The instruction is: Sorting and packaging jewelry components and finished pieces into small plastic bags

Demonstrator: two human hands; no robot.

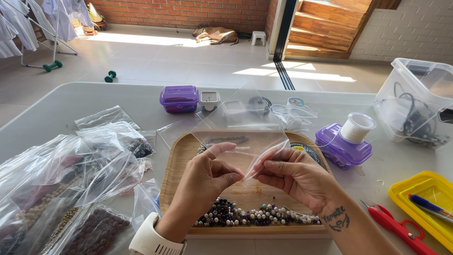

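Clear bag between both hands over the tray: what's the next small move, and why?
Probably pull the bag's mouth apart. The left hand and right hand both pinch the lower edge of the clear bag, held up flat above the wooden tray. The bag looks empty and unopened, while loose beads lie in a row along the tray's near edge, right beneath it.

The white table (94, 101) carries a wooden tray (175, 165), bead bags (71, 189), purple boxes (179, 98), red scissors (396, 229) and a yellow tray (427, 182).

Clear plastic bag (240, 141), tan wooden tray (177, 163), mixed white, purple and dark beads (257, 216). Purple boxes (179, 98), white spool (357, 127), yellow tray (424, 186), red scissors (398, 229). White counter (94, 99).
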